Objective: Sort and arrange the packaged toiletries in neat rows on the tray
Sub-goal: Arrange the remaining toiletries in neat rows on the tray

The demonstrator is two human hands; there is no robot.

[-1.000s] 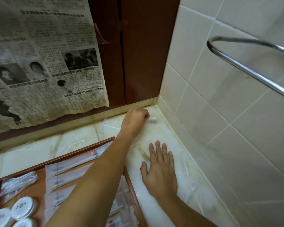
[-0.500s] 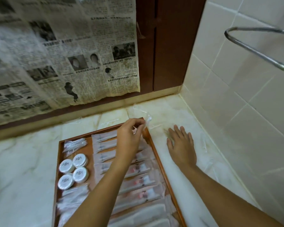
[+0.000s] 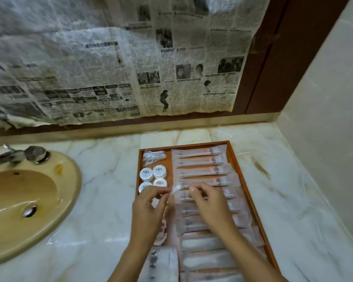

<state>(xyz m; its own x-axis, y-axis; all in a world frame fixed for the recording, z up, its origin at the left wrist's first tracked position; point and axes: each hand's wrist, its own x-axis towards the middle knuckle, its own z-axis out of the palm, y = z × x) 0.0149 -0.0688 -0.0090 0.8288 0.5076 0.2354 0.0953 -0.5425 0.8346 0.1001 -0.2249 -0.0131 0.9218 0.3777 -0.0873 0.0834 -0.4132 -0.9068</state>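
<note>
A brown wooden tray (image 3: 234,157) lies on the marble counter. Its right side holds a column of long clear packets (image 3: 200,162) laid in rows. Its left side holds several round white tubs (image 3: 152,173) and a bunch of small clear packets (image 3: 153,156) at the far corner. Over the middle of the tray both hands hold one small clear packet (image 3: 176,188): my left hand (image 3: 149,208) pinches its left end and my right hand (image 3: 208,202) pinches its right end. More packets lie under my forearms, partly hidden.
A yellowish sink (image 3: 25,202) with a metal tap (image 3: 16,154) sits at the left. Newspaper (image 3: 118,58) covers the back wall above a brown frame. A tiled wall (image 3: 324,129) closes the right side. A few clear packets (image 3: 224,132) lie on the counter behind the tray.
My left hand carried a small packet from the back corner of the counter to over the tray. My right hand lifted off the counter and took its other end. The view swung left.
</note>
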